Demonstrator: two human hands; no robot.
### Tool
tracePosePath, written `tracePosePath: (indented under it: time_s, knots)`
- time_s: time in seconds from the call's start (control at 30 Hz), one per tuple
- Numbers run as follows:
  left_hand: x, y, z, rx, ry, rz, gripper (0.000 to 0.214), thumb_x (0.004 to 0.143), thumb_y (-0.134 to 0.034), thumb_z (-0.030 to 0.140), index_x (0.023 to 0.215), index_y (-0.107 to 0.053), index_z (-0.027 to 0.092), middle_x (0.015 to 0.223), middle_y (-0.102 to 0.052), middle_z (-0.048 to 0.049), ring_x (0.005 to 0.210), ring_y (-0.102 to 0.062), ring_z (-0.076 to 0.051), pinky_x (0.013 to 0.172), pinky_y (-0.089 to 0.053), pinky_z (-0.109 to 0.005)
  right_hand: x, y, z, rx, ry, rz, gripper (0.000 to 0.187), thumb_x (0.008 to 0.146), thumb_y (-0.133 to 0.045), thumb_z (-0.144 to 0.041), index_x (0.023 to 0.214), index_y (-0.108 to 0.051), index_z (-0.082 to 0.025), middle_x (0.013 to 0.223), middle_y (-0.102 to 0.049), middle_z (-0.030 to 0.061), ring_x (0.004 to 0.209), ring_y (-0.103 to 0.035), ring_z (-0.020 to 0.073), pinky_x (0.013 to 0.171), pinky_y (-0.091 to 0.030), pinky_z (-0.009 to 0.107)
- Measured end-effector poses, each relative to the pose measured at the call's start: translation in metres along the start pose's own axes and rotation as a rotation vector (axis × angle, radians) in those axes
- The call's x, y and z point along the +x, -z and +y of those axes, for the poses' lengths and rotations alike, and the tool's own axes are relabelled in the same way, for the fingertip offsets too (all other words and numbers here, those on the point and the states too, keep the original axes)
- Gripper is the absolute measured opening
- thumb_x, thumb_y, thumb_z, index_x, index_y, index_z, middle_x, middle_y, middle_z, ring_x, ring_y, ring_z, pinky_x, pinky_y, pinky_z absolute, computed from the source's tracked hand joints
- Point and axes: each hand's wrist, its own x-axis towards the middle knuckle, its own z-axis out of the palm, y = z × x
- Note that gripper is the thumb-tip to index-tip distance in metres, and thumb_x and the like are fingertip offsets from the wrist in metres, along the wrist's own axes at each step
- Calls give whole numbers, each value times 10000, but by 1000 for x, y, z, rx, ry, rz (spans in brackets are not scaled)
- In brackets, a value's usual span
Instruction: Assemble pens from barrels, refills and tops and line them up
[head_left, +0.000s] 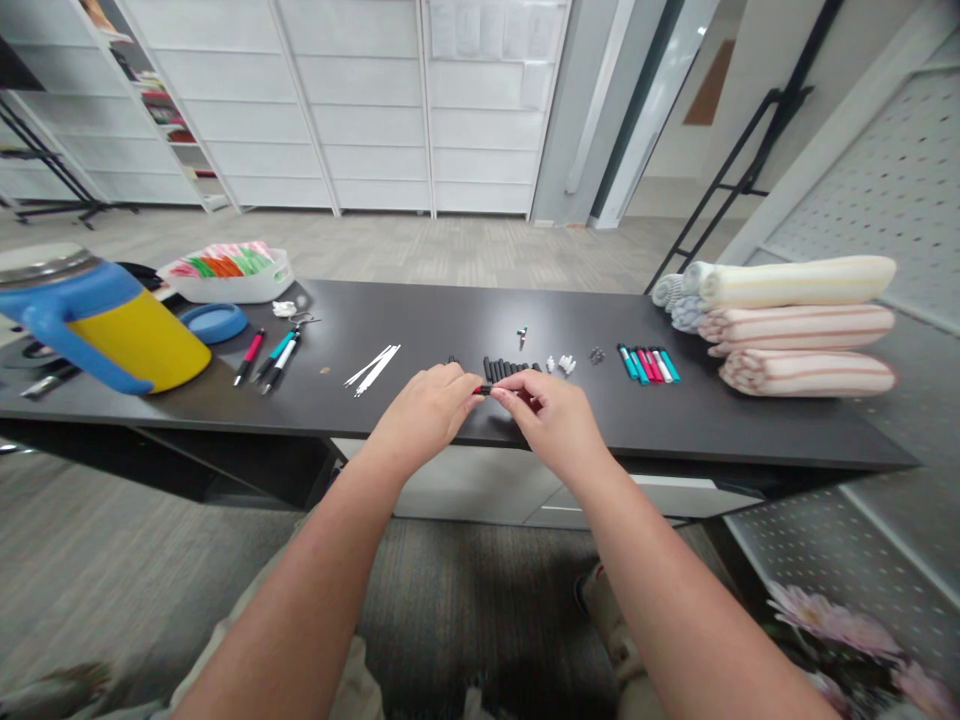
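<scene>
My left hand (433, 408) and my right hand (553, 412) meet over the front of the dark table, both closed on a small red and black pen part (484, 390). Fingers cover most of it, and whether the two ends are joined cannot be made out. Just behind my fingers lies a row of black pen tubes (511, 369). To their right are small white pieces (564, 364), tiny springs (596, 355) and several coloured pen barrels (649, 364). A small pen tip piece (522, 337) lies farther back. Thin white refills (375, 368) rest left of my left hand.
Pens (279, 358) lie at the left, near a blue lid (214, 322). A large blue and yellow mug (127, 330) and a white basket (238, 290) of colourful packets stand beyond them. Rolled towels (802, 330) are stacked at the right end.
</scene>
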Motion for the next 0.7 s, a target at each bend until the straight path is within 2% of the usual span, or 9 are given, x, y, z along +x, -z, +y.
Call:
tracePosePath:
  time_s: [0.13, 0.3, 0.5, 0.63, 0.7]
  knots:
    - [-2, 0, 1, -22, -33, 20, 231, 1077, -495, 319, 1200, -666, 223, 1070, -654, -86, 976, -579, -248, 854, -430, -379, -4, 2, -2, -133, 108, -46, 268, 1082, -509, -370, 949, -691, -224, 902, -720, 38, 837, -645, 190, 766, -447, 295]
    - [-4, 0, 1, -29, -44, 45, 219, 1070, -515, 302, 1199, -681, 241, 1050, -657, -74, 957, -568, -240, 841, -413, -376, -6, 2, -7, -242, 87, -111, 437, 1125, -351, -409, 809, -590, -225, 788, -653, 43, 764, -603, 202, 704, -387, 317]
    - [-4, 0, 1, -16, -40, 61, 234, 1074, -509, 309, 1209, -685, 236, 1051, -659, -77, 968, -572, -241, 838, -409, -376, -6, 9, -10, -173, 19, -185, 194, 1083, -478, -357, 1035, -616, -231, 879, -695, 16, 770, -622, 187, 696, -396, 302]
    - [-4, -1, 0, -12, -59, 70, 243, 1078, -507, 311, 1223, -687, 235, 1030, -651, -75, 948, -564, -231, 828, -402, -366, -6, 9, -8, -213, 77, -182, 331, 1115, -392, -358, 910, -613, -222, 874, -682, 43, 833, -620, 203, 747, -404, 316]
    - [-4, -2, -1, -22, -59, 80, 231, 1070, -524, 296, 1217, -693, 237, 1022, -651, -71, 940, -563, -227, 827, -403, -364, -5, 9, -8, -208, 62, -191, 314, 1113, -406, -366, 927, -614, -220, 880, -684, 43, 832, -618, 203, 743, -403, 315]
